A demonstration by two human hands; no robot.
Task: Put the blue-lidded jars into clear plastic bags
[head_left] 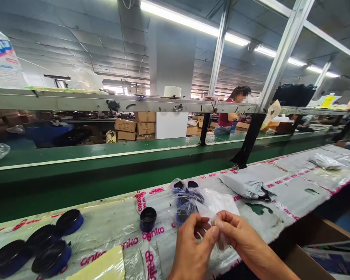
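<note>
Just right of the middle of the bench, my right hand (237,231) pinches a thin clear plastic bag (217,200) between thumb and fingers. My left hand (194,247) is closed on the same plastic, its thumb close to the right fingertips. Beyond my left hand lie several black-and-blue round cups (183,199), at least partly under clear film. One black-and-blue cup (147,219) stands apart, left of that group. Larger black-and-blue round pieces (51,256) sit at the bench's left end. My fingers hide the pinched plastic edge.
The bench (166,241) is wrapped in taped plastic film. A yellow pad (102,268) lies at the front, and a grey-white packet (246,184) lies right of the bag. Behind runs a green conveyor (116,184) beneath a metal shelf (84,102). A person (228,112) stands beyond.
</note>
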